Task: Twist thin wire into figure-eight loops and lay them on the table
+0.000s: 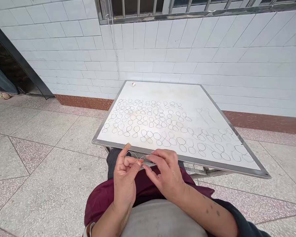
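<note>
1. Grey cloth over the wearer's torso sits closest to my camera, with maroon fabric beyond it.
2. I see the left hand pinching a thin looped wire between thumb and a bent finger; its raised index wears a tan fingertip wrap.
3. On the right hand, thumb and index curve in beside that wire; I cannot tell whether they grip it.
4. Both hands are before the near edge of the white worktop, which carries many rows of paired wire loops.
</note>
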`<state>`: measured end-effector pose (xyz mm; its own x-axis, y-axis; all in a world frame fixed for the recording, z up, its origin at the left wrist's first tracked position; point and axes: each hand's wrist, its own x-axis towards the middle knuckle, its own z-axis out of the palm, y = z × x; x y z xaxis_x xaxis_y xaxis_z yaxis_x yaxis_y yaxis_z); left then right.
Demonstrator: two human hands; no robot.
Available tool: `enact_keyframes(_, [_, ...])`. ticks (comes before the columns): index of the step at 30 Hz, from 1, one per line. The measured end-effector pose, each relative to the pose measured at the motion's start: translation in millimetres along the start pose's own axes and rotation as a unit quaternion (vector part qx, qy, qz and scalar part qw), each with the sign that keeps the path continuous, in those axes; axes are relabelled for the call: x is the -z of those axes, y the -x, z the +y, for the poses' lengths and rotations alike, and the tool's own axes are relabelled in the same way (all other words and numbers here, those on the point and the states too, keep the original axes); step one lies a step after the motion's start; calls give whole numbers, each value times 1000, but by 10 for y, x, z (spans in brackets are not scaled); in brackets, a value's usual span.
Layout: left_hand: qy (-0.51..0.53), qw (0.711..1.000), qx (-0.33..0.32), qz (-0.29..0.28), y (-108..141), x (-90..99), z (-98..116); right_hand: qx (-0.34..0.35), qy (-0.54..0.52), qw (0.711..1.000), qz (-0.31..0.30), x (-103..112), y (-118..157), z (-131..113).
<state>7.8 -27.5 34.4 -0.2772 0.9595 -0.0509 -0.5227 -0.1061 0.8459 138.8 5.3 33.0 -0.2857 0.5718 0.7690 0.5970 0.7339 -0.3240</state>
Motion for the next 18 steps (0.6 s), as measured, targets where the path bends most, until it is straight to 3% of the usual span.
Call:
enact_keyframes(3, [1, 1000, -4, 21, -15, -39, -63, 10, 11, 1000, 2, -32, -28, 17])
enact_keyframes(8, [-11, 998, -30, 59, -73, -93, -134, -23, -3, 998, -50, -85, -118, 33])
enact_keyframes(18, [-64, 994, -50, 78, -196, -173, -149, -84, 44, 993, -68, -169, -233, 59])
